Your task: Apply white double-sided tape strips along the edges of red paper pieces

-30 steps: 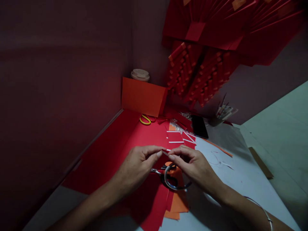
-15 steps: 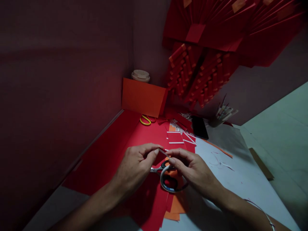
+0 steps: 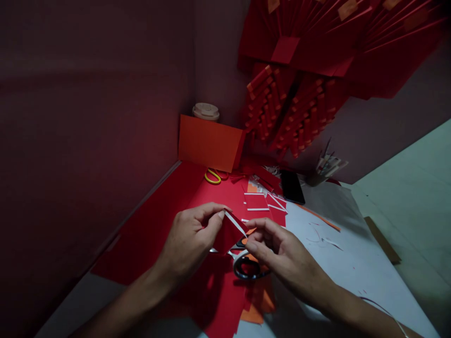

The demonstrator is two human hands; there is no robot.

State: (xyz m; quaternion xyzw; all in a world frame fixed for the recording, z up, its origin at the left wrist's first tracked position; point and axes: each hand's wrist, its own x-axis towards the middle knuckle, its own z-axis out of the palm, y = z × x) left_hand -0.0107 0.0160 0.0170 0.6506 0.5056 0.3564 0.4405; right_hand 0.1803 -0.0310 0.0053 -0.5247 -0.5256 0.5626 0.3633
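The fingers of the left hand pinch closed on the upper end of a red paper piece edged by a white strip; the right hand curls at the strip's lower end, finger and thumb slightly parted, its grip unclear. The piece hangs above the tabletop. Clockwise bearings from it: a folded orange sheet stands toward 12 o'clock, a phone lies at 2, and a ring-shaped roll sits near 5, just beside black-handled scissors partly hidden below the piece. White-striped red squares lie near 1.
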